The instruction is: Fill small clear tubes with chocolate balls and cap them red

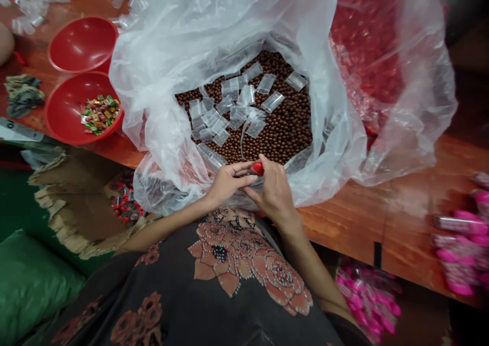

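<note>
My left hand (229,182) is closed around what looks like a small clear plastic tube, mostly hidden by the fingers. Opposite it, my right hand (274,187) pinches a shiny red cap (257,168) at the tube's end. Whether the cap is fully seated I cannot tell. Both hands meet at the near edge of a large see-through plastic bag (160,96) with its mouth spread wide. Inside lie many small brown balls (294,122), like chocolate beads. Several clear plastic tubes (246,95) are scattered on top of them.
Left of the bag stand two red bowls (61,109), the nearer with wrapped candies (100,114). A bag of red pieces (367,45) is at the right. Pink-capped tubes (458,254) lie on the wooden table (351,218). Below its edge sits a cardboard box (84,203) with red-capped tubes.
</note>
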Available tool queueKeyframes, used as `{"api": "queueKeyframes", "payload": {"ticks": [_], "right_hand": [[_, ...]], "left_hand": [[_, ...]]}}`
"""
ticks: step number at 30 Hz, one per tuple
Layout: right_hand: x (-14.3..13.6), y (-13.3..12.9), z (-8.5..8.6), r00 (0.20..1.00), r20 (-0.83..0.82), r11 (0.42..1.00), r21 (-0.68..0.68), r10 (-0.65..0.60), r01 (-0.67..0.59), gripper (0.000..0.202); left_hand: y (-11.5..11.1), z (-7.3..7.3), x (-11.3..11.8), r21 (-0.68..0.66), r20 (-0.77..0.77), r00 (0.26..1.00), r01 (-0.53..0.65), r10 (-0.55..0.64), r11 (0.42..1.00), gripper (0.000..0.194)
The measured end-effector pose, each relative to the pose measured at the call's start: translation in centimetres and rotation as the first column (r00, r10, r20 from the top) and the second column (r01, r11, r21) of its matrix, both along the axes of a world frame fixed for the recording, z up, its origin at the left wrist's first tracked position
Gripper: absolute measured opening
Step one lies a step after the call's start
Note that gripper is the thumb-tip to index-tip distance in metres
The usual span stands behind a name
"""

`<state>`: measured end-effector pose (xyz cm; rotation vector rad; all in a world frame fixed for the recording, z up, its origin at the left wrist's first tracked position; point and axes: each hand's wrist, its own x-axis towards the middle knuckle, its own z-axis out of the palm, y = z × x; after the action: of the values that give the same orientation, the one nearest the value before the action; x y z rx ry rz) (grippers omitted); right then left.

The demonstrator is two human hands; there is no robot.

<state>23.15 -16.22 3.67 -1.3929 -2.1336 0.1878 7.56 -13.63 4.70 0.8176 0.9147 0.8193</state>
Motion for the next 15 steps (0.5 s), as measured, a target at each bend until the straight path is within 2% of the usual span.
{"api": "queueKeyframes", "payload": {"ticks": [3, 5, 10, 13, 15], "right_hand": [[-0.5, -0.1, 0.0, 1.0, -0.005, 1.0, 0.008, 0.021, -0.021, 0.079], [-0.8, -0.2, 0.2, 0.999, 0.008, 0.999, -0.004, 0.051, -0.051, 0.075], [-1.2, -0.2, 0.8, 0.995, 0.073, 0.998, 0.007, 0.062, -0.063, 0.067], [-1.2, 0.2, 0.9, 0.991, 0.118, 0.996, 0.057, 0.067, -0.074, 0.063], [-1.1, 0.5, 0.8, 0.986, 0.147, 0.988, 0.118, 0.083, -0.1, 0.062]], "left_hand": [[-0.1, -0.5, 0.6, -0.016, 0.03, 0.992, -0.12, 0.12, 0.993, 0.038], [-0.1, -0.8, 0.9, -0.042, 0.051, 0.987, -0.153, 0.155, 0.987, 0.04], [-0.1, -1.2, 1.0, -0.075, 0.061, 0.996, -0.061, 0.065, 0.995, 0.045], [-0.1, -0.8, 0.8, -0.112, 0.042, 0.998, -0.037, 0.042, 0.993, 0.049], [-0.2, -0.4, 0.6, -0.132, 0.016, 0.999, -0.046, 0.049, 0.99, 0.043]]}}
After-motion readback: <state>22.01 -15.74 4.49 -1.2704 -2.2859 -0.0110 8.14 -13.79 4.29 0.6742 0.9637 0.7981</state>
